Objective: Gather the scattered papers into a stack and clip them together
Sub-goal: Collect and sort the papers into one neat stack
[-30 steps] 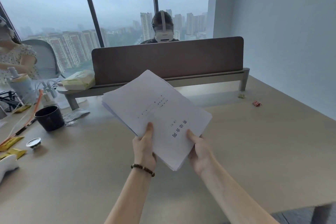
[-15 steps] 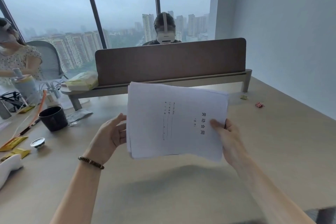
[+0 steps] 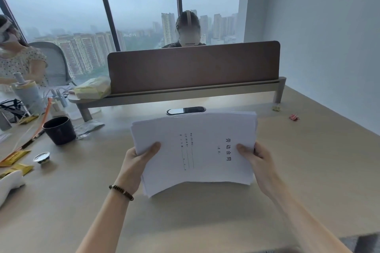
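A stack of white printed papers [image 3: 201, 139] is held above the beige desk [image 3: 308, 170], its sheets slightly fanned at the far and left edges. My left hand [image 3: 136, 162] grips the stack's left edge, thumb on top. At the right edge my right hand [image 3: 257, 160] holds it the same way. A red binder clip [image 3: 294, 117] and a yellow binder clip [image 3: 276, 107] lie on the desk at the far right, apart from both hands.
A brown divider panel [image 3: 193, 65] on a raised shelf crosses the desk's far side, with a person behind it. At the left stand a dark cup [image 3: 59, 130], a small lid [image 3: 42, 157], yellow packets [image 3: 15, 157], cables and a bottle; another person sits there.
The stack turned from a diagonal tilt to lie level and square to me. My hands shifted from its near corner to its left and right edges, and it came lower and closer.
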Demonstrator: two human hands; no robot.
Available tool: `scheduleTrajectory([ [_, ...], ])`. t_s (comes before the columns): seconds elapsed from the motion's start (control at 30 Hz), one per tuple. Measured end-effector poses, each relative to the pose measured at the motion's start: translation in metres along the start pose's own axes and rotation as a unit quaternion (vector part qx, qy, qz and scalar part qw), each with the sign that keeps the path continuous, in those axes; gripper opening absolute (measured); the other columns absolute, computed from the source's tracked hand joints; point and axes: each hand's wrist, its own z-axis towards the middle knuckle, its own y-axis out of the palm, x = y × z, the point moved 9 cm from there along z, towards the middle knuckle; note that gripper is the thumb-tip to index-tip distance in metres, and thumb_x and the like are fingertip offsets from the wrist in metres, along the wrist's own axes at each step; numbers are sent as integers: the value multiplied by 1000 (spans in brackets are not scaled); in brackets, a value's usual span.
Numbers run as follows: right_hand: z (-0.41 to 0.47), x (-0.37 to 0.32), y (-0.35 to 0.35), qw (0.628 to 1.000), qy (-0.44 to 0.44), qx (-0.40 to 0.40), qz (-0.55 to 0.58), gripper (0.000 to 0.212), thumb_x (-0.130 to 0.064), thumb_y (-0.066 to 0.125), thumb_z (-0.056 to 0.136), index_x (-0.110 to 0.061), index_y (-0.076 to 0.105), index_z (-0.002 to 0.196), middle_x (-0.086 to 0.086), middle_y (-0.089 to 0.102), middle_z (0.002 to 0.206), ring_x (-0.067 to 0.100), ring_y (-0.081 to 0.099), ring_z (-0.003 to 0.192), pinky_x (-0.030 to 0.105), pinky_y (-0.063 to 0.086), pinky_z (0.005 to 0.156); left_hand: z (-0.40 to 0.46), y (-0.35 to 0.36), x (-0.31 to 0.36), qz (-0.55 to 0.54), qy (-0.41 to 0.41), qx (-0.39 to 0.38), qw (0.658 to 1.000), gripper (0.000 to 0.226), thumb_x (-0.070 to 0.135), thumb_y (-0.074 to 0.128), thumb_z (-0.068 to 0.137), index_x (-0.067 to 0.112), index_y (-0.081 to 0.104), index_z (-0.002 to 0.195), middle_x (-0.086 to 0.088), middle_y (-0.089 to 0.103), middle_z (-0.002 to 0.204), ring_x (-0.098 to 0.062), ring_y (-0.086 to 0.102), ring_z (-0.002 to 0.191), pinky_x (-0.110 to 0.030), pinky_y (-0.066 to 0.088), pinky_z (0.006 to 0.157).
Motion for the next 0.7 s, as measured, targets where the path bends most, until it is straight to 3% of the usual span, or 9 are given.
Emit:
scheduleTrajectory([
  [0.13,-1,1,0,1000,-17,-16,19,21,-6,63,94,-6,68,114,9,78,109,22,74,92,29,59,75,-2,2,-13,7,-5,9,1000,54,48,90,51,12,79,89,-8,78,95,-25,73,86,-32,60,67],
  [0.27,2,1,-1,999,-31,-1,23,20,-11,68,91,-17,68,110,-1,79,102,16,75,89,33,57,77,-5,5,-14,5,10,4,1000,57,53,92,44,18,80,87,-7,79,94,-21,74,83,-31,60,67],
  [0.47,3,7,-1,999,-39,6,37,38,-27,71,85,-14,66,120,1,78,111,19,74,99,36,57,84,-10,9,-13,-26,21,-4,999,48,47,90,49,22,80,88,-7,78,95,-22,75,84,-31,60,65],
  [0.57,0,17,-3,999,-41,19,31,29,-25,69,89,-14,68,116,-3,79,106,17,75,98,25,57,77,-11,10,-13,-31,21,-2,999,51,50,92,46,23,80,89,-4,79,95,-21,75,85,-33,61,68],
  [0.7,-3,25,-3,998,-40,19,37,24,-24,67,89,-14,71,111,-1,79,107,16,75,97,25,57,77,-9,11,-14,-30,26,-6,999,48,47,90,49,25,80,91,-4,79,97,-20,75,86,-30,60,68],
])
